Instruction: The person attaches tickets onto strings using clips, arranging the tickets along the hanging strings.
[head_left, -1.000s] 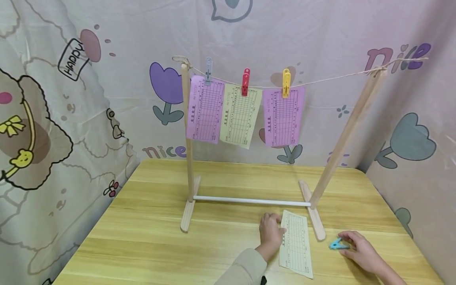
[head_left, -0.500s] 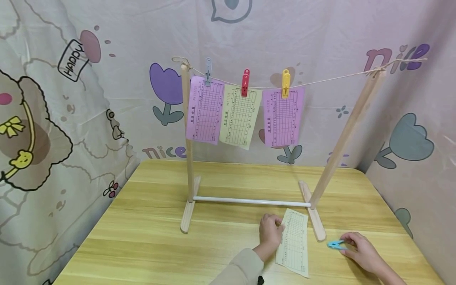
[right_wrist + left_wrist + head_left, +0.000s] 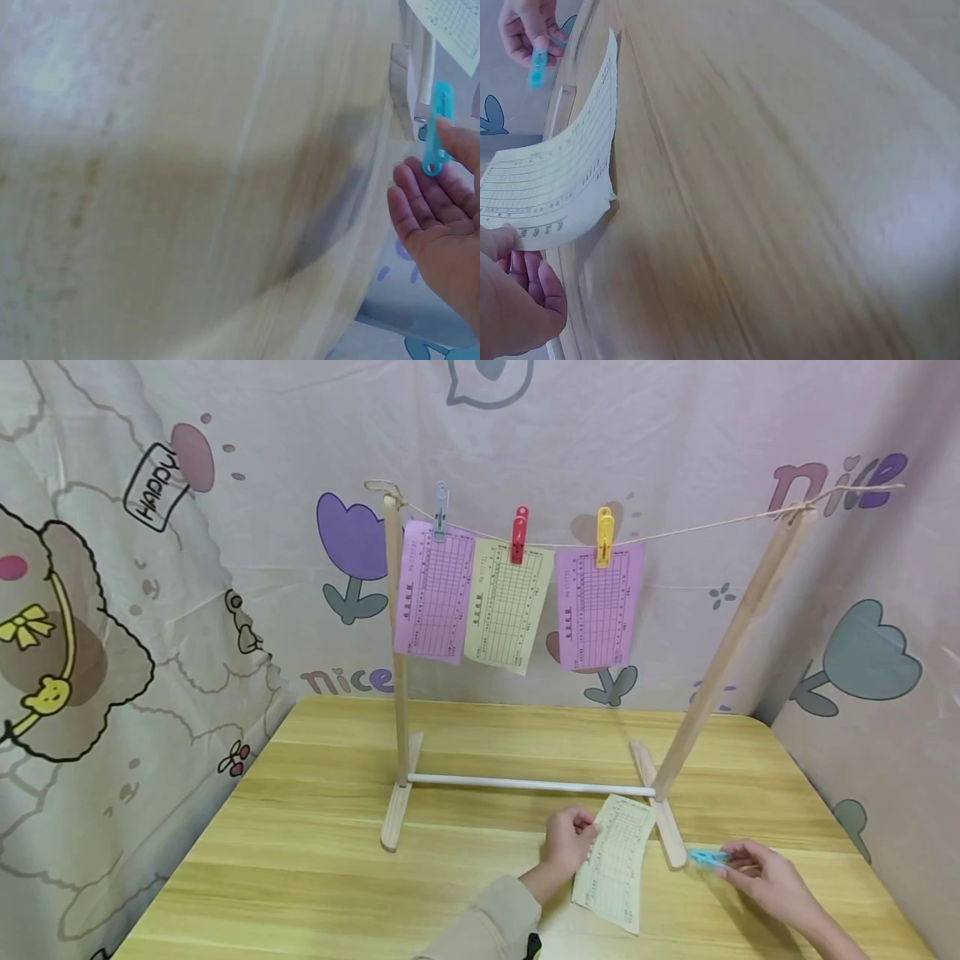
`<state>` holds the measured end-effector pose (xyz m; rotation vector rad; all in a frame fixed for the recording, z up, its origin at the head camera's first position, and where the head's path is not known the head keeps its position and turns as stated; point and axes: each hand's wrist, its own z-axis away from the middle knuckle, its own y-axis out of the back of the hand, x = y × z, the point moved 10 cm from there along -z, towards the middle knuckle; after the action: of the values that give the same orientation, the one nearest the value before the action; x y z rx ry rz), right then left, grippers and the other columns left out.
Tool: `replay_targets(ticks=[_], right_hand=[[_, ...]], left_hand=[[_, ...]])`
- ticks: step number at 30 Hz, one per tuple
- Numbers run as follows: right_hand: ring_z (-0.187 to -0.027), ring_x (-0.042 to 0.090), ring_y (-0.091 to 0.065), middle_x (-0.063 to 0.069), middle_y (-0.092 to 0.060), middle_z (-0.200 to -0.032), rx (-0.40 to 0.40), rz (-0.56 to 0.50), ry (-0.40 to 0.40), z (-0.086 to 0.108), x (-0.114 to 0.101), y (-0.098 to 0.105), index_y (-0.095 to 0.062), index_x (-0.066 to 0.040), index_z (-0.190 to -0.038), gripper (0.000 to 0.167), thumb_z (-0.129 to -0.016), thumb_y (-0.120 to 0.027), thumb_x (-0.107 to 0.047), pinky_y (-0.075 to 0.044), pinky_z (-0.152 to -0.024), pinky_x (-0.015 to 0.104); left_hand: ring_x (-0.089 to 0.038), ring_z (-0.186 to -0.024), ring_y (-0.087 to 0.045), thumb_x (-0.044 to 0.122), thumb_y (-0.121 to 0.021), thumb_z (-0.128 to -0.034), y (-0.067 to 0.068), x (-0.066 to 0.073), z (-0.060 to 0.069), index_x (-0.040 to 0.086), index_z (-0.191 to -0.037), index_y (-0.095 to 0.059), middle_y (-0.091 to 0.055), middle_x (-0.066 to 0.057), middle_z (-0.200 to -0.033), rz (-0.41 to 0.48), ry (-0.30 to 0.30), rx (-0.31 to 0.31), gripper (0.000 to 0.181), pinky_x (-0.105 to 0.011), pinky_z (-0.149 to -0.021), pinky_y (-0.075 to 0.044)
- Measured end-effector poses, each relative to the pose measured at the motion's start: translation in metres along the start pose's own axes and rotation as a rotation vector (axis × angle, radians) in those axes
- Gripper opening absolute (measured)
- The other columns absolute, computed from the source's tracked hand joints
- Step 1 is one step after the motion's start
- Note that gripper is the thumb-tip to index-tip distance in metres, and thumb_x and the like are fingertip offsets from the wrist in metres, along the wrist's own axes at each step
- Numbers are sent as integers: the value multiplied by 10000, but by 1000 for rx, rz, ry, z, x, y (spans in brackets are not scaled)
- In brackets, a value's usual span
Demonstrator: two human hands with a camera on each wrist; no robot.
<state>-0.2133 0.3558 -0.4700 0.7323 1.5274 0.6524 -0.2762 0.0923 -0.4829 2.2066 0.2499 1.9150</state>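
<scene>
My left hand (image 3: 567,842) pinches a pale yellow printed slip (image 3: 615,864) by its left edge. In the left wrist view the slip (image 3: 562,180) bends upward, its far side close to the tabletop. At the right, my right hand (image 3: 772,881) holds a light blue clothespin (image 3: 707,858) between thumb and fingers, just above the table. The right wrist view shows the clothespin (image 3: 438,127) under the thumb. Behind both hands, a purple slip (image 3: 435,602), a yellow slip (image 3: 506,610) and another purple slip (image 3: 598,610) hang from a string (image 3: 697,530).
Grey (image 3: 441,512), red (image 3: 519,535) and yellow (image 3: 603,537) clothespins hold the hanging slips. The string spans two wooden posts (image 3: 731,652), joined low down by a white rod (image 3: 525,783). A wooden foot (image 3: 670,831) lies between my hands. Patterned cloth (image 3: 480,452) hangs behind the table.
The left hand has lifted the yellow slip and tilted it, its top shifting right toward the stand's foot. The right hand has raised the blue clothespin slightly and turned it.
</scene>
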Motion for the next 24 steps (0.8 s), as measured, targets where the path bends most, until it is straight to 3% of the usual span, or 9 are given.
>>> replay_targets(ticks=[5, 8, 13, 15, 19, 21, 24], right_hand=[[-720, -134, -483, 16, -643, -843, 100, -28, 14, -2, -8, 13, -611, 88, -1042, 308, -800, -700, -79, -498, -612, 155], [-741, -158, -462, -1, -638, -856, 127, -32, 9, -3, -11, 20, -599, 97, -1088, 343, -838, -677, -124, -495, -617, 131], [-754, -195, -430, -154, -579, -842, 172, -35, -5, -7, -19, 32, -563, 111, -1160, 405, -877, -639, -170, -469, -623, 80], [-749, -198, -434, -151, -576, -846, 188, -45, -6, -8, -22, 36, -543, 123, -1176, 431, -874, -643, -168, -455, -621, 62], [-724, -181, -453, 3, -619, -863, 211, -51, -10, -10, -30, 41, -538, 135, -1163, 446, -861, -660, -170, -451, -612, 62], [-712, -168, -462, -17, -612, -843, 230, -54, 1, -11, -36, 44, -554, 134, -1128, 417, -853, -668, -159, -454, -604, 70], [-713, -163, -462, -154, -561, -811, 253, -85, 22, -14, -44, 50, -552, 137, -1099, 386, -859, -660, -145, -449, -605, 65]], left_hand=[[7, -598, -440, 4, -697, -776, 3, -2, -2, 5, -763, -639, -566, 2, -670, 48, 32, -27, 60, -121, -545, -415], [1, -602, -445, 3, -690, -782, 6, 2, -4, -5, -779, -635, -569, -7, -681, 59, 26, -37, 55, -119, -550, -419], [3, -603, -447, 8, -688, -786, 13, 10, -8, -9, -784, -626, -572, -14, -686, 55, 7, -39, 64, -117, -553, -423], [5, -605, -448, 9, -687, -787, 16, 15, -10, -11, -782, -625, -576, -20, -687, 55, -9, -36, 66, -117, -555, -424], [4, -610, -449, 9, -687, -789, 23, 25, -12, -19, -777, -624, -577, -32, -688, 61, -40, -30, 70, -123, -558, -427], [3, -613, -451, 14, -688, -790, 26, 28, -13, -20, -777, -625, -579, -34, -689, 59, -42, -30, 73, -124, -559, -429], [0, -621, -458, 22, -683, -799, 30, 31, -15, -23, -789, -626, -583, -40, -701, 59, -39, -35, 74, -121, -567, -432]])
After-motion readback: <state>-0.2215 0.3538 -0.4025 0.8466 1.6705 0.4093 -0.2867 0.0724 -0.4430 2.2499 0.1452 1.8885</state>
